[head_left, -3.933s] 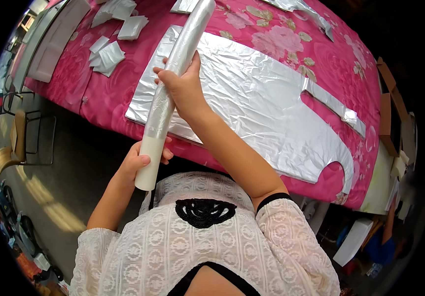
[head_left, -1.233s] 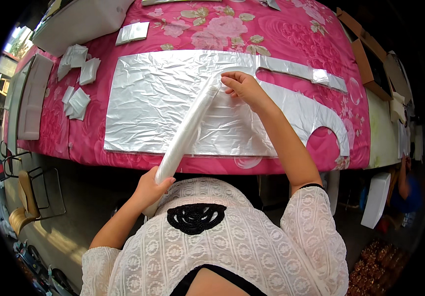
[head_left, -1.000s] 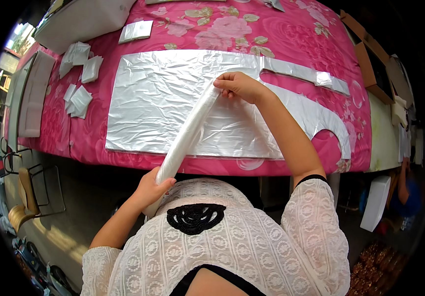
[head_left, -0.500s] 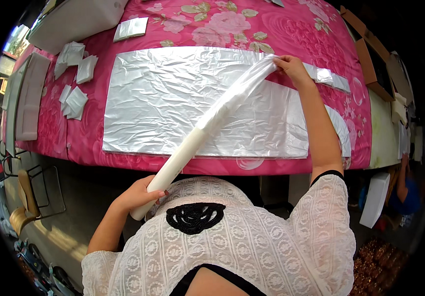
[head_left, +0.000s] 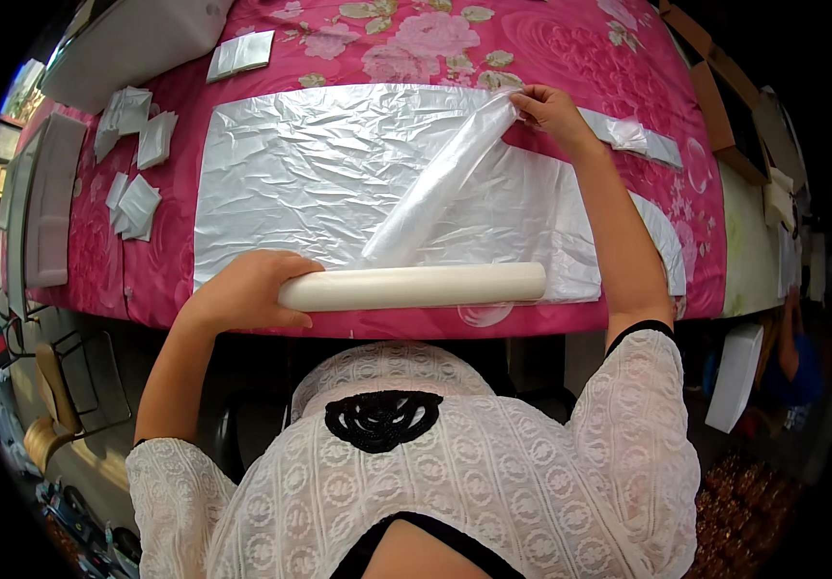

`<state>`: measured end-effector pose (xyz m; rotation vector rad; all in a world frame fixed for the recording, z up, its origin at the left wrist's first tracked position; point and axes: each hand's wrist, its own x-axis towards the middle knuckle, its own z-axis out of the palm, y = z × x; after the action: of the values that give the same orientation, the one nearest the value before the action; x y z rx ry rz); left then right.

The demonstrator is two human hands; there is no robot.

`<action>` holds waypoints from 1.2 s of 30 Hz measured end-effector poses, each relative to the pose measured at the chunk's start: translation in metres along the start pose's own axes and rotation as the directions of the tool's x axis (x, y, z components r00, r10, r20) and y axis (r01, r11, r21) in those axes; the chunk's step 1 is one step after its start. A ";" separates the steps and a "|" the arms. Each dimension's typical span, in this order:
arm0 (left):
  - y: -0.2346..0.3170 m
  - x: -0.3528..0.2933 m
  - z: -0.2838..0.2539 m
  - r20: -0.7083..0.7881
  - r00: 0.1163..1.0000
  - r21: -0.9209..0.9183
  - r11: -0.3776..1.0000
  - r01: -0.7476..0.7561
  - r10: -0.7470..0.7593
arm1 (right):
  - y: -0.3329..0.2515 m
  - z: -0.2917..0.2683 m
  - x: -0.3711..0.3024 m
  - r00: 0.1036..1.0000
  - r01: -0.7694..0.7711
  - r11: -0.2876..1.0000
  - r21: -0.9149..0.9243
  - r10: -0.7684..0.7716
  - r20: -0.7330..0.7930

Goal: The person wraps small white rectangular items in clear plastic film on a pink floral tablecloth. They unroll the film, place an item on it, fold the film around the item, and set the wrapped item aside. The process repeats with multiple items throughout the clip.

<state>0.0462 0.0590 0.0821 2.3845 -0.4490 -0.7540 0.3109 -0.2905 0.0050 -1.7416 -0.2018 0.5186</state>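
Observation:
A smooth white tube (head_left: pixel 426 286) lies sideways along the front edge of a wide stack of crinkled silvery plastic sheets (head_left: pixel 286 164). My left hand (head_left: pixel 247 291) is closed around the tube's left end. Slanting over the sheets is a clear plastic bag (head_left: pixel 445 183), long and narrow, apart from the tube apart from its lower end close behind it. My right hand (head_left: pixel 553 114) pinches the bag's upper end between thumb and fingers, near the sheets' far edge.
Small folded plastic packets (head_left: pixel 136 207) lie at the left on the pink floral cloth (head_left: pixel 426 39), with another packet (head_left: pixel 240 55) farther back. A white foam box (head_left: pixel 131 48) stands back left. A folded silvery strip (head_left: pixel 662 147) and cardboard boxes (head_left: pixel 725 121) are at the right.
The tube has come out of the plastic bag. My left hand has swung it from a slant to lying sideways on the table's front edge. My right hand still pinches the bag.

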 end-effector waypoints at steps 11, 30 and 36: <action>-0.007 0.077 0.057 -0.125 0.780 0.522 0.709 -0.474 0.613 | -0.025 0.054 0.032 0.988 0.037 0.923 -0.384 0.025 0.155; 0.019 0.059 0.131 -0.163 0.908 0.482 0.834 -0.269 0.387 | 0.011 0.149 -0.149 0.860 0.452 0.474 -0.756 -0.456 0.228; 0.015 0.058 0.114 -0.139 0.898 0.217 0.898 -0.383 0.417 | 0.030 0.042 -0.114 0.858 -0.015 0.409 -0.912 -0.464 -0.222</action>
<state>0.0202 -0.0290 -0.0080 2.3828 -0.9337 -0.3121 0.1870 -0.3067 -0.0037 -2.7880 -0.4446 -0.3487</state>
